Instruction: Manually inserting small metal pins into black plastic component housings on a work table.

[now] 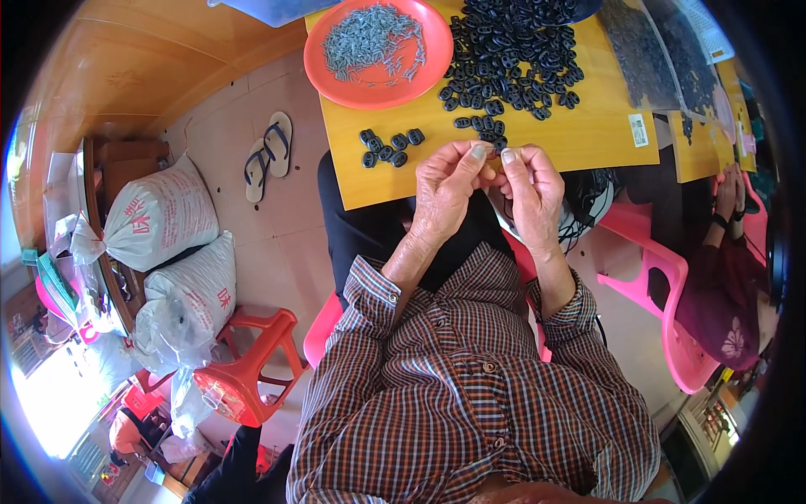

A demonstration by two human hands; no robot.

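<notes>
At the yellow table's near edge, my left hand and my right hand meet, each with thumb and forefinger pinched. Between the fingertips shows a small black two-hole plastic piece, partly covered by the right fingers. Whatever the left fingertips pinch is too small to make out. Just beyond the hands sit a few loose black pieces. Left of them lies a small group of similar black pieces. A large heap of black pieces spreads farther back. Beside that heap, an orange-red plate carries many thin grey metal pieces.
Clear bags of dark parts lie at the table's right. A person in dark red sits on a pink chair there. On the left stand white sacks and a red stool; sandals lie on the floor.
</notes>
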